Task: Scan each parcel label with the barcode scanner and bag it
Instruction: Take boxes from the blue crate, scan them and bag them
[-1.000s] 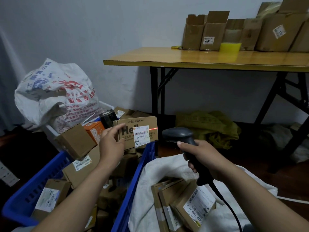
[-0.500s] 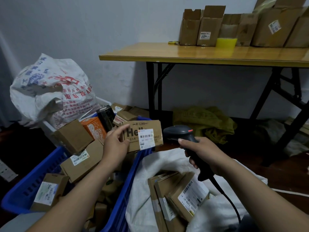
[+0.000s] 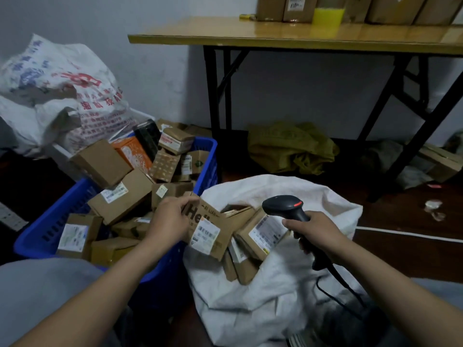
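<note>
My left hand (image 3: 170, 219) grips a brown cardboard parcel (image 3: 209, 231) printed with "Hel" and bearing a white barcode label. The parcel hangs tilted over the left rim of the open white woven bag (image 3: 263, 296), touching the parcels inside. Several labelled cardboard parcels (image 3: 263, 232) lie in the bag's mouth. My right hand (image 3: 314, 232) holds the black barcode scanner (image 3: 284, 206) by its handle, head pointing left over the bag, a red light on its top. Its black cable runs down to the right.
A blue plastic crate (image 3: 52, 221) on the left holds several more parcels. A printed white sack (image 3: 55, 96) stands behind it. A wooden folding table (image 3: 300, 36) with boxes fills the back right, with an olive bag (image 3: 290, 146) under it.
My left hand has carried the "Hel" parcel down and to the right, from in front of the scanner to the bag's mouth. The red scan line is gone. The scanner hand dropped slightly.
</note>
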